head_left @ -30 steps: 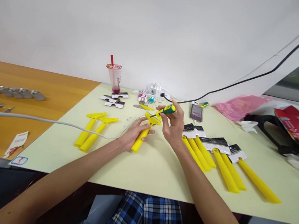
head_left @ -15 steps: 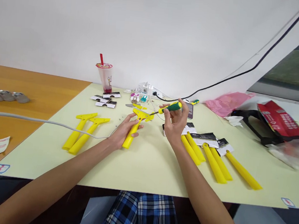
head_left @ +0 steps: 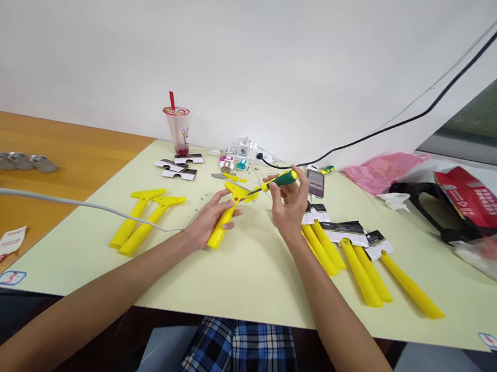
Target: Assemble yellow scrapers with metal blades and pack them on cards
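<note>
My left hand (head_left: pixel 210 220) is wrapped round the handle of a yellow scraper (head_left: pixel 221 227), whose wide head points away from me. My right hand (head_left: pixel 289 205) grips a green and yellow screwdriver (head_left: pixel 281 180) between thumb and fingers. The dark shaft slants down left, and its tip meets the right part of the scraper head. Two more yellow scrapers (head_left: pixel 148 232) lie to the left of my left hand. Right of my right hand are several yellow scraper handles (head_left: pixel 359 274) with black and white card sleeves (head_left: pixel 345 232) at their heads.
A drink cup (head_left: pixel 178 131) with a red straw stands at the back left, near black and white cards (head_left: pixel 178 174). A power strip (head_left: pixel 247 149), a phone (head_left: pixel 315 184) and small screws lie behind. A grey cable (head_left: pixel 73 200) crosses the left side. A red bag (head_left: pixel 480 201) lies right.
The view has shifted slightly, moving the table things a little right. The screwdriver handle has come slightly left relative to the scraper, its tip still at the head. Both grips are unchanged.
</note>
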The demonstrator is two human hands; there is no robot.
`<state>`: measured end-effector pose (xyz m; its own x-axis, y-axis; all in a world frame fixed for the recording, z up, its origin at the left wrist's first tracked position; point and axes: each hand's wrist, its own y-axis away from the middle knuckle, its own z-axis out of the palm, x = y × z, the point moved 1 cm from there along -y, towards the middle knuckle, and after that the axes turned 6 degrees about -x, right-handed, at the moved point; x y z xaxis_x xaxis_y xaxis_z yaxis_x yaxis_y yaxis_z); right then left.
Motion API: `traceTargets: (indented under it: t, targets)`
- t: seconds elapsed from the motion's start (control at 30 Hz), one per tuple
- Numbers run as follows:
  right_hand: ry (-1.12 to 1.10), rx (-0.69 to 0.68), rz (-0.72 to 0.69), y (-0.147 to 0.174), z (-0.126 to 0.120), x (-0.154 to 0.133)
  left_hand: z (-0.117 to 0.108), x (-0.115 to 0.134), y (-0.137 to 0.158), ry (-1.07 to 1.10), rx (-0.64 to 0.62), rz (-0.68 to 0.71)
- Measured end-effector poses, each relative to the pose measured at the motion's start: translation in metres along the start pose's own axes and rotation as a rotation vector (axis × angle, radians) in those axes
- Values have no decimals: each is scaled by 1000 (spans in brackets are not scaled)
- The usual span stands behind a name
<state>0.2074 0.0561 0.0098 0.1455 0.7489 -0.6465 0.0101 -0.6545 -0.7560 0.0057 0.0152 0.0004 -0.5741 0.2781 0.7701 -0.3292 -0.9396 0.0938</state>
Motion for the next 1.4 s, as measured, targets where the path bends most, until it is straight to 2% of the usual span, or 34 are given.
traceTargets:
  t: [0.17,0.3,0.4,0.5,0.57,0.77,0.93,1.1,1.2,1.27,1.4]
  targets:
    - [-10,16,-18,1,1,4,2,0,2,-24,21,-1]
    - [151,88,-34,0,-2,4,3,-3,5,-47,9,-32]
    - [237,53,-71,-1,-5,1,2,-4,5,-51,5,-28]
    - [175,-85,-92,-2,-4,-1,0,-4,3,-50,19,-18]
    - [103,-130,-67,-2,-1,0,-1,-4,2,-44,30,-12]
    - [144,-41,-36,0,-1,0,2,-4,4,-54,26,-30]
    - [41,-122,-17,1,2,-3,3,-4,4,-37,29,-31]
    - [147,-67,-16,2,5,-2,0,-6,3,-45,8,-36]
    - [83,-144,-48,1,6,-2,-1,-6,2,-46,19,-30]
    - [53,-158,-22,2,7,-1,-1,-6,2,-43,25,-28]
    - [115,-45,32,2,3,2,0,-7,3,-54,4,-39]
